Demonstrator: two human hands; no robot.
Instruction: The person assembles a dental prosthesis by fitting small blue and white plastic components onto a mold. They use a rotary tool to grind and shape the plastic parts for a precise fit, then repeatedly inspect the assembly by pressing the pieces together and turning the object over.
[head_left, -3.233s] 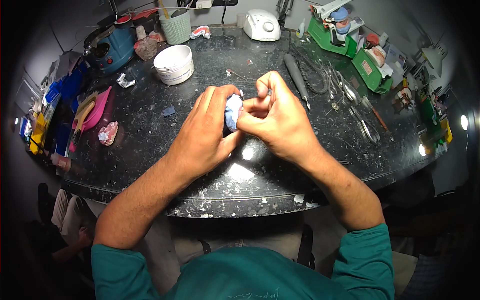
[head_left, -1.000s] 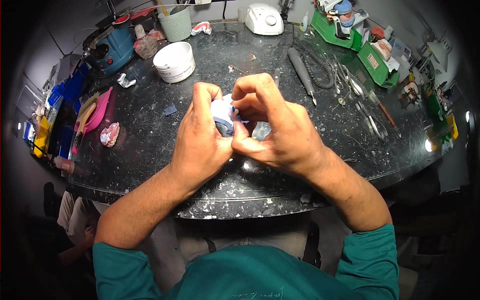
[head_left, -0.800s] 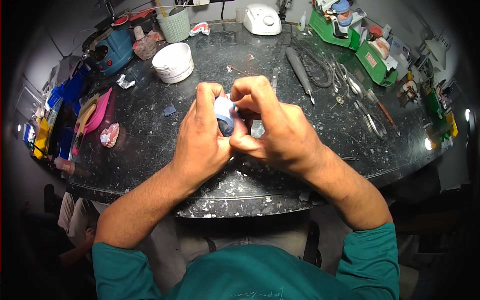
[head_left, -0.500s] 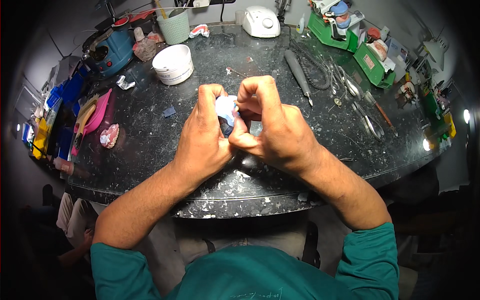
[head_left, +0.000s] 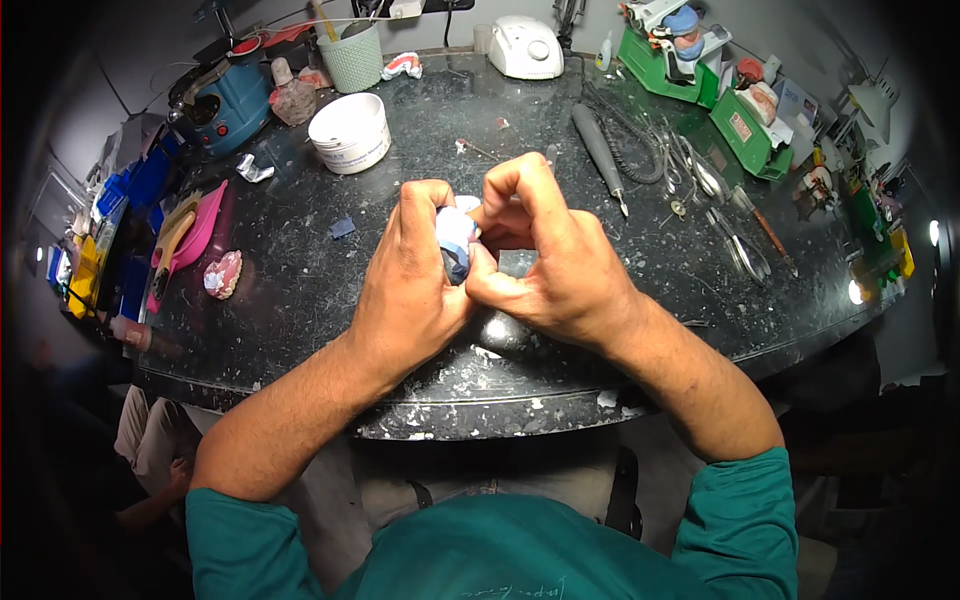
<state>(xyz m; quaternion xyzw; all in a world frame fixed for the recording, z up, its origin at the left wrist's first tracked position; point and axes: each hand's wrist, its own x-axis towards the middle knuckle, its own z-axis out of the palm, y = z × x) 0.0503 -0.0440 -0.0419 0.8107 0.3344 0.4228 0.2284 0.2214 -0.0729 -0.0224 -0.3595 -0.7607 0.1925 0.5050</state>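
Note:
Between my two hands is a small white piece that looks like a dental cast [head_left: 456,228], with a dark blue, wax-like strip along its near side. My left hand [head_left: 405,275] is closed round its left side, index finger bent over the top. From the right, my right hand [head_left: 565,265] pinches at the piece, thumb pressed to its side and index finger arched above. The fingers cover much of it, so its full shape is hidden. On the bench to the left lies a scrap of blue sheet [head_left: 342,228].
A white tub [head_left: 349,133] stands beyond my hands. To the left lie a pink denture model [head_left: 222,274] and a pink dustpan [head_left: 205,232]. A grey handpiece [head_left: 598,150], metal tools [head_left: 738,245] and green bins [head_left: 750,135] occupy the right. A white control box [head_left: 526,48] sits at the back.
The held piece has turned slightly, and more of its dark blue strip shows. Both hands keep their grip. The whole view has shifted a little.

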